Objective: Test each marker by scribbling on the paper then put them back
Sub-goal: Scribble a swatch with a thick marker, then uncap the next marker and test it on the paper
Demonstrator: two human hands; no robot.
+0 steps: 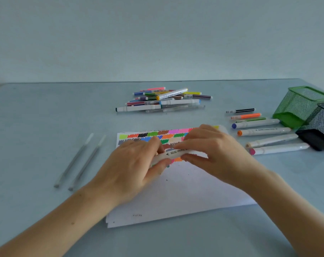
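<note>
Hands meet over the paper [176, 188]: I see my left hand [133, 167] and right hand [213, 147] together, both gripping one white marker [176, 152] that lies crosswise between them, just above the scribbled colour rows. Beyond my fingers lies a loose marker pile [164, 99]. Right of my right hand, a row of markers [259, 130] rests beside a green mesh holder [302, 106] and a black mesh holder [319, 127]. Left of my left hand lie two grey pens [81, 160].
</note>
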